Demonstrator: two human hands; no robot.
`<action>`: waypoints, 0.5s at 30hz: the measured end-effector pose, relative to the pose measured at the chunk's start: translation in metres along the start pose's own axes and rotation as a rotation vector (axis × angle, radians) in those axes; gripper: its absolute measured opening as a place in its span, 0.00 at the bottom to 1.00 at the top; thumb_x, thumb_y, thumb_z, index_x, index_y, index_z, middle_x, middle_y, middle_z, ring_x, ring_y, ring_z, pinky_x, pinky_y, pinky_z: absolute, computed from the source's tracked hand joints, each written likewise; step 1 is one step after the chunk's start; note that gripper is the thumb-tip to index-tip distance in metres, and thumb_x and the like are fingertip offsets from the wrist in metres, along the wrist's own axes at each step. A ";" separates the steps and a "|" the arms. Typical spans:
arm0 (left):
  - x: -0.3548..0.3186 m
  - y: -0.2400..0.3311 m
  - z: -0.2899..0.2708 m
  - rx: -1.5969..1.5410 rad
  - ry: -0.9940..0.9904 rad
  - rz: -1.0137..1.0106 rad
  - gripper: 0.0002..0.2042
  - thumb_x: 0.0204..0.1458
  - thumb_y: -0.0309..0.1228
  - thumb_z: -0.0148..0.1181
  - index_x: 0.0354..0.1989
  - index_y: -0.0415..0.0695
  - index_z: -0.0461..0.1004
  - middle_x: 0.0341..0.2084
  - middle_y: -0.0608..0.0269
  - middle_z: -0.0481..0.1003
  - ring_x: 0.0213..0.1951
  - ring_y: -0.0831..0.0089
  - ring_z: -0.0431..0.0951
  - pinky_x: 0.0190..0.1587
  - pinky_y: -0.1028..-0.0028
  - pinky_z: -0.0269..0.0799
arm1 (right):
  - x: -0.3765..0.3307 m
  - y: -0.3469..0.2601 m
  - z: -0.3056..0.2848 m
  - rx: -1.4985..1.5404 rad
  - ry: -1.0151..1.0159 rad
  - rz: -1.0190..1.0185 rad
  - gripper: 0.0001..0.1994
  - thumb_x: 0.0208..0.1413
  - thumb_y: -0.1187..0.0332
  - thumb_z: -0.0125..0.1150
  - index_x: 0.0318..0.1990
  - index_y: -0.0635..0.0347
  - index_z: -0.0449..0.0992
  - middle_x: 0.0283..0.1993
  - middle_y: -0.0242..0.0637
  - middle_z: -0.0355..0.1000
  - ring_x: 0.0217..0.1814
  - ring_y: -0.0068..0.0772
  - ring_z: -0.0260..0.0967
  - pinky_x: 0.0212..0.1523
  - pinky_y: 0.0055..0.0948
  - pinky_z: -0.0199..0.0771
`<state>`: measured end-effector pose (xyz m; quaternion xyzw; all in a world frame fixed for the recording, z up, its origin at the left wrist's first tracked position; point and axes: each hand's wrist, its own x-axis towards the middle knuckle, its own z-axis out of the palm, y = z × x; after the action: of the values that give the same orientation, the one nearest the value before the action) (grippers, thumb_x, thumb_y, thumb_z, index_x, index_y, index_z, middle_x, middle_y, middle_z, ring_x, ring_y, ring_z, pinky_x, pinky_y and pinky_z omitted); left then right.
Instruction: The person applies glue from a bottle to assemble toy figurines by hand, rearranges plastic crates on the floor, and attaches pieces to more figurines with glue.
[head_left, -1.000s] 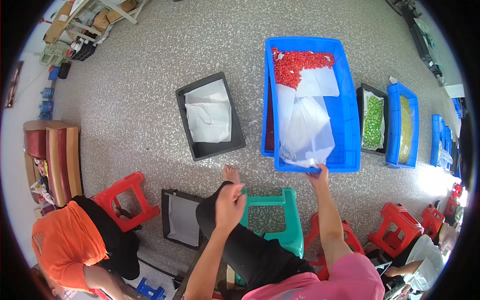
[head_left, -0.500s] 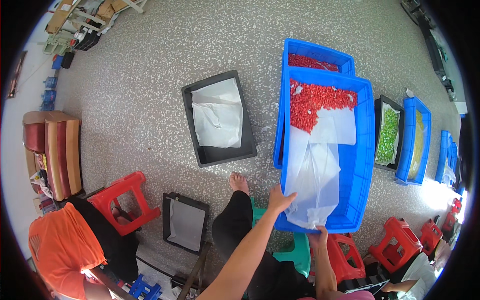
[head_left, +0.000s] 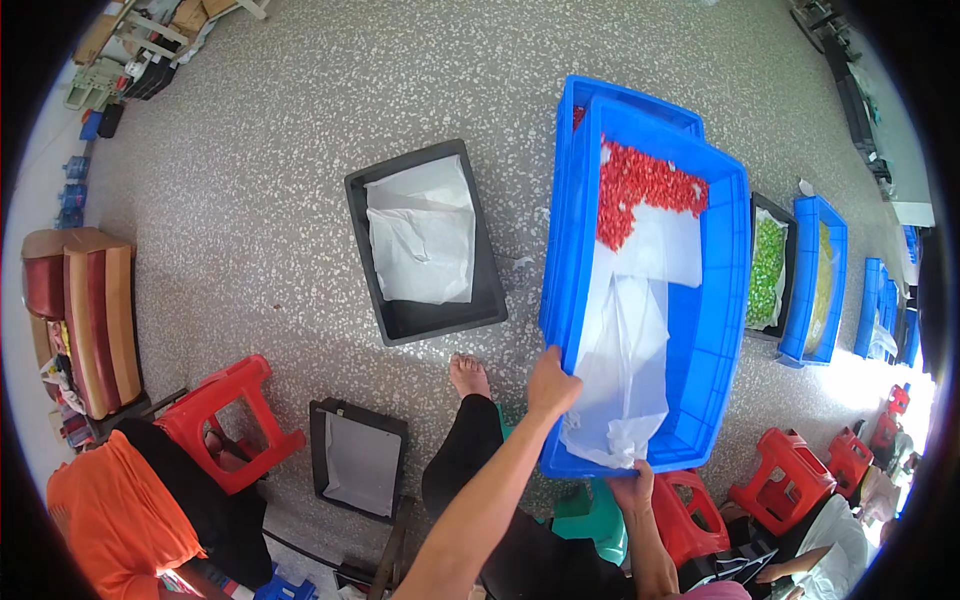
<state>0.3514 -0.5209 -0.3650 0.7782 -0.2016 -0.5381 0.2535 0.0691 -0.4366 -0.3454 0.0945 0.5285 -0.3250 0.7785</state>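
My left hand (head_left: 553, 385) is closed on the left rim of a large blue bin (head_left: 690, 400), close to its near corner. At the middle of the near rim, my right hand (head_left: 632, 488) grips the same bin. Small red pieces (head_left: 650, 180) lie toward its far end, partly on white sheets (head_left: 625, 350) that run down to the near wall. The bin sits over a second blue bin (head_left: 630, 95), hiding most of it; a few red pieces show at that one's far left corner.
Left of the bins is a black tray (head_left: 440, 328) lined with white sheet. Green pieces (head_left: 767, 265) fill another black tray to the right, beside a blue bin (head_left: 815, 300). Red stools (head_left: 780, 475), a green stool (head_left: 600, 520) and a seated person in orange (head_left: 125, 510) are nearby.
The upper blue bin's far end has shifted away from me and up over the lower bin, covering most of its red pieces. Both hands keep their hold on the rim.
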 end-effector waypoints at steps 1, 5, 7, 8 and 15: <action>0.000 0.005 -0.011 0.033 0.050 0.036 0.21 0.37 0.23 0.51 0.45 0.35 0.69 0.39 0.37 0.75 0.43 0.41 0.75 0.45 0.55 0.70 | 0.004 0.003 0.010 -0.002 -0.002 0.003 0.31 0.42 0.70 0.57 0.60 0.59 0.64 0.54 0.40 0.70 0.53 0.44 0.69 0.53 0.45 0.70; 0.017 0.002 -0.059 0.038 0.049 0.083 0.22 0.37 0.25 0.54 0.45 0.34 0.69 0.38 0.39 0.75 0.42 0.42 0.76 0.45 0.57 0.70 | 0.027 0.010 0.042 -0.097 -0.011 -0.027 0.31 0.42 0.70 0.57 0.60 0.59 0.63 0.54 0.40 0.70 0.53 0.43 0.69 0.52 0.44 0.71; 0.030 -0.008 -0.078 -0.083 -0.112 0.157 0.25 0.36 0.30 0.61 0.47 0.34 0.68 0.35 0.45 0.76 0.38 0.51 0.78 0.41 0.62 0.72 | 0.046 0.004 0.043 -0.128 -0.059 -0.013 0.31 0.42 0.70 0.56 0.60 0.59 0.64 0.54 0.40 0.70 0.53 0.43 0.69 0.51 0.43 0.71; 0.039 -0.021 -0.090 -0.105 -0.200 0.207 0.27 0.41 0.38 0.67 0.47 0.35 0.69 0.33 0.53 0.76 0.34 0.64 0.77 0.37 0.69 0.72 | 0.053 0.005 0.049 -0.134 -0.061 -0.015 0.30 0.42 0.70 0.56 0.59 0.60 0.65 0.53 0.40 0.71 0.52 0.42 0.70 0.51 0.41 0.72; 0.102 -0.192 -0.152 -0.730 -0.039 -0.359 0.28 0.54 0.51 0.60 0.53 0.39 0.69 0.36 0.56 0.75 0.34 0.69 0.76 0.39 0.72 0.74 | 0.086 0.036 0.065 -0.208 -0.045 0.004 0.30 0.42 0.71 0.56 0.59 0.62 0.65 0.52 0.42 0.71 0.53 0.44 0.69 0.53 0.43 0.71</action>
<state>0.5366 -0.4023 -0.5128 0.6495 0.1370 -0.6246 0.4115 0.1602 -0.4752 -0.4013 0.0069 0.5415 -0.2689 0.7965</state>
